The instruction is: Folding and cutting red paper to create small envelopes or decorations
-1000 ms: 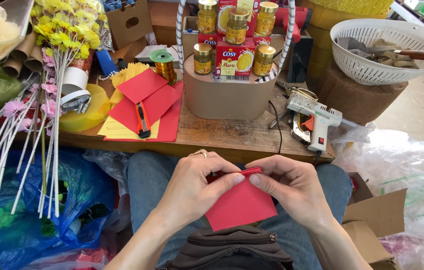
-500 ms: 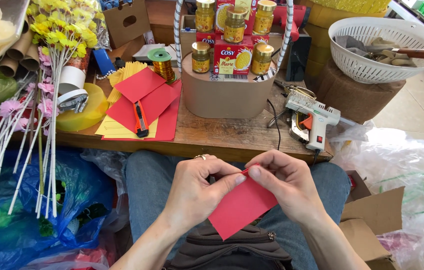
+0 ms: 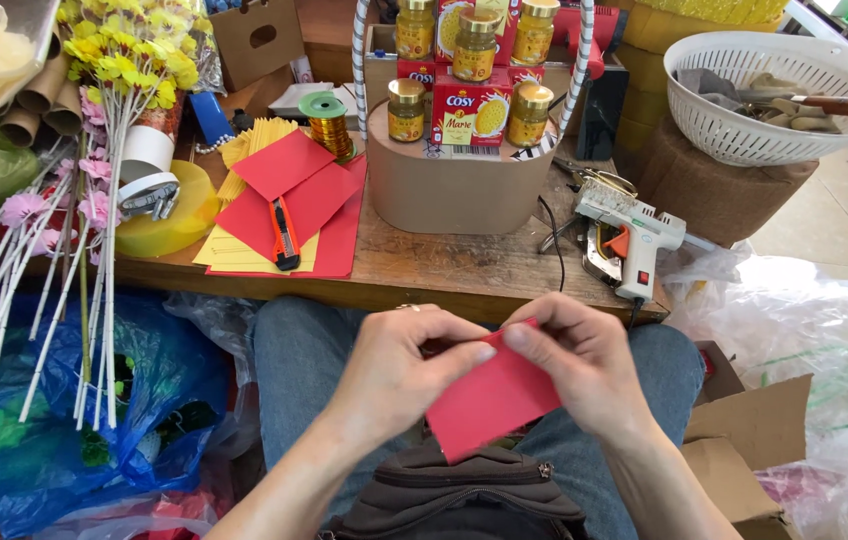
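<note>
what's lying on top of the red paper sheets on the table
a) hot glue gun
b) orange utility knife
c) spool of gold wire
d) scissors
b: the orange utility knife lies on the red paper sheets, while the glue gun rests on bare wood to the right.

Layout: workbench ahead, lap below.
Utility knife (image 3: 285, 232) lies on paper sheets (image 3: 284, 215), left of gift basket (image 3: 459, 180); glue gun (image 3: 632, 235) right.

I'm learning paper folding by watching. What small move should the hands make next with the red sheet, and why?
Probably press the thumbs along the top edge of the red rectangular paper sheet to set a crease: the left hand and right hand both pinch that edge, thumbs nearly meeting, the rest hanging loose.
</note>
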